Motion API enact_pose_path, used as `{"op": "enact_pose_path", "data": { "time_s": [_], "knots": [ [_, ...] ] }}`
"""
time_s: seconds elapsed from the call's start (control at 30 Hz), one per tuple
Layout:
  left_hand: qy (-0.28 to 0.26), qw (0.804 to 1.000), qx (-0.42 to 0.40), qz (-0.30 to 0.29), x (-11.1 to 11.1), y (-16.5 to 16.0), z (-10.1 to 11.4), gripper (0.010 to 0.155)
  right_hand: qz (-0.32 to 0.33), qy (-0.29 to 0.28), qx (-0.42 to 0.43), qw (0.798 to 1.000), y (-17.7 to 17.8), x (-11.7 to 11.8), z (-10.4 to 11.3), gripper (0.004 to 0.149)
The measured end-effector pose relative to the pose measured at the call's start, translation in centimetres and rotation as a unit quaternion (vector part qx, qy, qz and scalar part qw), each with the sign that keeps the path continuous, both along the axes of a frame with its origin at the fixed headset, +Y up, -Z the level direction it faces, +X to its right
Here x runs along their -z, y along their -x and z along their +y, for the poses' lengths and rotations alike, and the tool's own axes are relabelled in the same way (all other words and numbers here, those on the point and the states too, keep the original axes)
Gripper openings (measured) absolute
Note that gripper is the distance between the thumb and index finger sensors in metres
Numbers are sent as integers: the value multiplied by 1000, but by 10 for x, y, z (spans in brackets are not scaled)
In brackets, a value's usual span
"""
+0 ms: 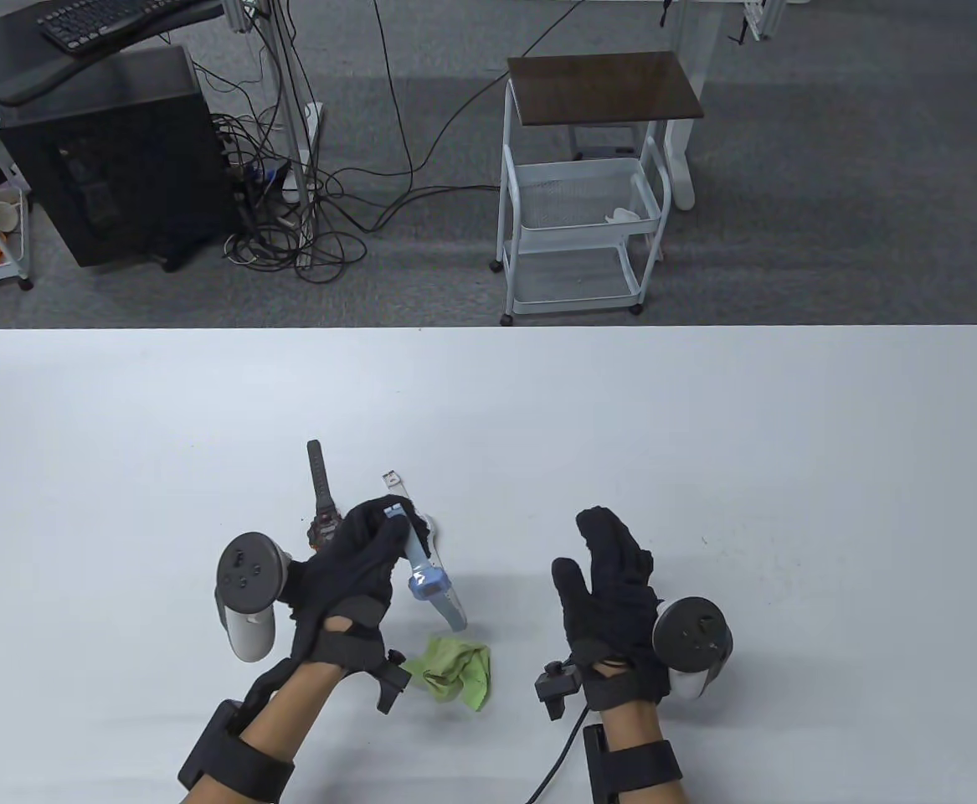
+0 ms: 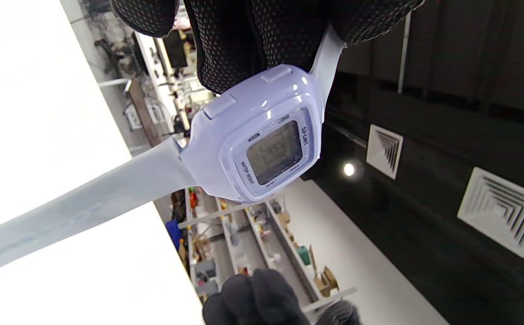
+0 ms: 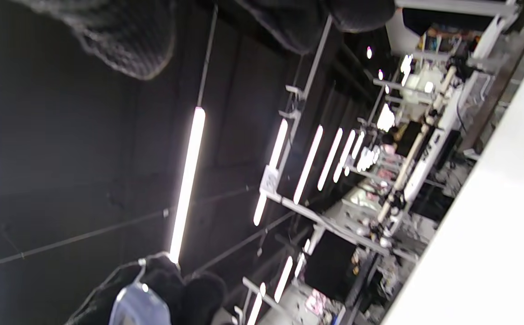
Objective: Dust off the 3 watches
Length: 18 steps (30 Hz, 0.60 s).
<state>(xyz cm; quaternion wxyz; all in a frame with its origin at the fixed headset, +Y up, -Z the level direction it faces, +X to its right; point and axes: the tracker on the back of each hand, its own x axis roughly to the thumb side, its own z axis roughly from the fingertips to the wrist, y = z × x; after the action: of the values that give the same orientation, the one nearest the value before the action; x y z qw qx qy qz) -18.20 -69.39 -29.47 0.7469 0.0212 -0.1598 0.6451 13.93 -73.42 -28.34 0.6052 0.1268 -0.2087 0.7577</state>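
The pale blue watch [image 2: 253, 144] in my left grip [image 1: 354, 561] reads "SPORT" beside its screen; the smaller print is illegible.

Beyond the far edge of the white surface [image 1: 706, 402], a white wheeled cart [image 1: 584, 226] with a dark brown top stood on grey carpet. To its left sat a black computer tower [image 1: 111, 159], tangled cables [image 1: 304, 226], and a keyboard [image 1: 111, 17] on a tray.
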Motion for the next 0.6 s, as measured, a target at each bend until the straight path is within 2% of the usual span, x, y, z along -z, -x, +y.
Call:
{"op": "enact_pose_path", "data": {
  "time_s": [0.17,0.3,0.5,0.6],
  "knots": [
    [23,999,25,-27,9,-48,2,44,-25,-28,73,997,-21,-3,5,84],
    [77,995,47,-38,25,-83,-8,44,-74,-43,82,993,-34,-6,2,83],
    [173,984,38,-25,57,-100,-22,45,-74,-30,91,993,-35,-3,-5,82],
    [168,983,74,-3,75,-101,-24,45,-77,-23,94,992,-36,-2,-8,82]
  ]
}}
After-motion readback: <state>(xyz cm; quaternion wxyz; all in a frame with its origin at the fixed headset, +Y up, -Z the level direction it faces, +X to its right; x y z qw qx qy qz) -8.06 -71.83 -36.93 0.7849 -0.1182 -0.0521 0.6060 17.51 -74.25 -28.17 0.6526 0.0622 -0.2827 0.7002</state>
